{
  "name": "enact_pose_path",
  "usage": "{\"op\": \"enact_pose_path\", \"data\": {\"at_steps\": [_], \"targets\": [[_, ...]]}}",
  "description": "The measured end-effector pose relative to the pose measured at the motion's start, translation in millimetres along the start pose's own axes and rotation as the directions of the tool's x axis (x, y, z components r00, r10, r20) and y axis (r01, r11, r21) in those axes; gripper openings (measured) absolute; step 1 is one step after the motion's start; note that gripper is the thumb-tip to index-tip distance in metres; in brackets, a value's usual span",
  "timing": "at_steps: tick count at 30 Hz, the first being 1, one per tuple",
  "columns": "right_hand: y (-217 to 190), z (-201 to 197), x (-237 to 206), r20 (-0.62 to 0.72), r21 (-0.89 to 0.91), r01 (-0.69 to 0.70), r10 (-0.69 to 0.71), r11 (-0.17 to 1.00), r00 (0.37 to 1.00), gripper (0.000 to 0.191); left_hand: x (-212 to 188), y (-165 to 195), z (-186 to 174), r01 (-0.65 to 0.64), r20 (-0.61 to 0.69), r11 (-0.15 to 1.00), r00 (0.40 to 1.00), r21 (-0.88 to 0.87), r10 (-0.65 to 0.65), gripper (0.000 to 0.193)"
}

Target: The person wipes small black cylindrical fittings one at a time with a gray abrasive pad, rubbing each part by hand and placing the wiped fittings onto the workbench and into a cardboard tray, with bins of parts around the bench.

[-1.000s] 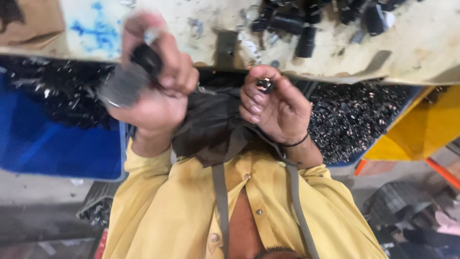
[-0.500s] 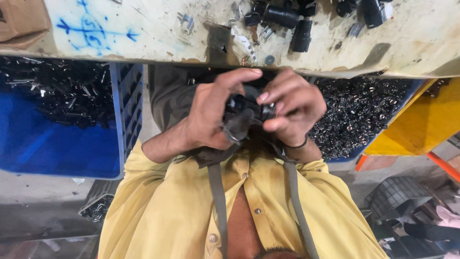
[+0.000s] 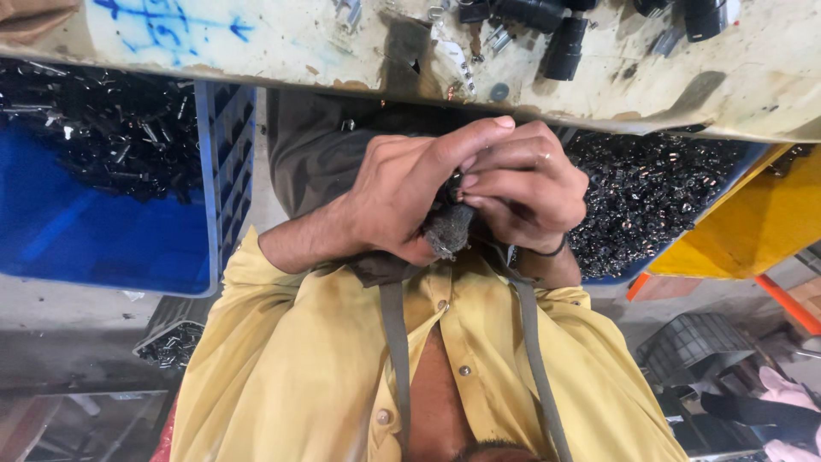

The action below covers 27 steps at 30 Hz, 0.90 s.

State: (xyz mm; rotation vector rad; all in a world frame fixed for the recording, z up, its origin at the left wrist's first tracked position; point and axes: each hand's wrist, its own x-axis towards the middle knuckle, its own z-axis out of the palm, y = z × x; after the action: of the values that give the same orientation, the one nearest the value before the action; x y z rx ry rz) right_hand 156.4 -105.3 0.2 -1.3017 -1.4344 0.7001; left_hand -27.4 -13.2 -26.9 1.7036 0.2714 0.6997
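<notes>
Both hands have closed together: left hand and right hand clench one small dark part between them, its axis hidden.

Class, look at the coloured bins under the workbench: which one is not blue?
The yellow bin, at the picture's right edge. The two others, the left bin and the one behind the hands, are blue and hold dark metal parts.

Workshop: scuffed paint-stained bench, blue crates full of small black metal parts, black cylindrical fittings on top.
</notes>
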Motion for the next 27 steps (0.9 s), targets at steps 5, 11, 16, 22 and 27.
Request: {"op": "enact_pose_path", "data": {"at_steps": [5,11,16,22,27], "targets": [[-5.1,-8.7,6.3,0.128,-0.146,0.087,-0.068,0.985,0.989,0.023,-13.6,-7.0,-0.9,-0.03,0.171,0.957,0.985,0.29,-0.021,0.133],[11.0,-14.3,17.5,0.371,-0.152,0.244,-0.174,0.958,0.912,0.025,13.8,12.1,-18.0,-0.03,0.29,0.894,0.95,0.447,-0.113,0.137],[20.0,-8.6,-9.4,0.236,-0.181,0.28,-0.235,0.943,0.943,0.02,19.8,72.8,-67.2,0.381,0.008,0.723,0.882,0.576,-0.471,0.075],[49.6,-57.0,-91.7,-0.793,-0.01,-0.291,0.17,0.957,0.585,0.014,-34.9,80.1,-75.9,0.492,-0.422,0.018,0.764,0.87,-0.489,0.071],[89.3,-132.2,-170.2,-0.874,-0.012,-0.36,0.165,0.933,0.457,0.038,27.9,-4.4,-11.3,-0.121,0.267,0.518,0.939,0.847,-0.217,0.052]]}}
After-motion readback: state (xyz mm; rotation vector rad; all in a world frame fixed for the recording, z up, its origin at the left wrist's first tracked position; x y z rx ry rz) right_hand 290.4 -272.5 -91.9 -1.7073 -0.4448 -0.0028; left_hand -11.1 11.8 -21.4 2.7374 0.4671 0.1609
